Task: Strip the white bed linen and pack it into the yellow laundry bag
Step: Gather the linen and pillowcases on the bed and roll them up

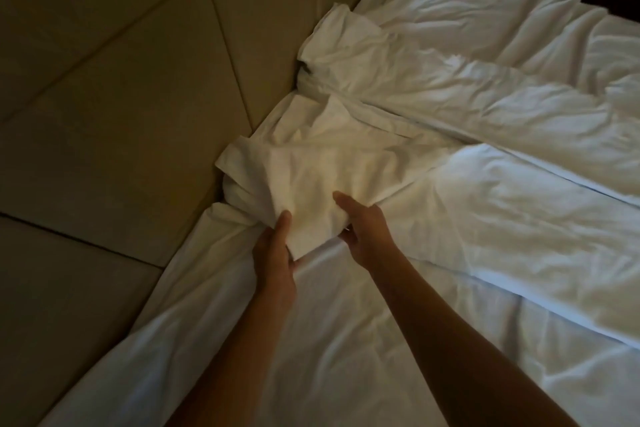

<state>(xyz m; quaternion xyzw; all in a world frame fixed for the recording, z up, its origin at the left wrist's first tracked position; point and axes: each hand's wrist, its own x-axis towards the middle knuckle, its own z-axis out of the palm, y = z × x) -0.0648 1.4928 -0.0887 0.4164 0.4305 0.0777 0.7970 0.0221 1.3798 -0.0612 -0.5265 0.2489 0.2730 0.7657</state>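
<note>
White crumpled bed linen (311,177) bunched against the padded beige headboard (114,97), no readable writing. Left hand (275,253) gripping its lower fold, thumb on top. Right hand (367,232) pinching the same fold just beside, forearms extended away from the headboard.

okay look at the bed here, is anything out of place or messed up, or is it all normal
Nothing looks damaged or spilled. The white linen is rumpled and pulled loose beside the padded headboard, as fits stripping a bed. The left hand and right hand grip a bunched fold of it. No yellow laundry bag is in view.
</note>
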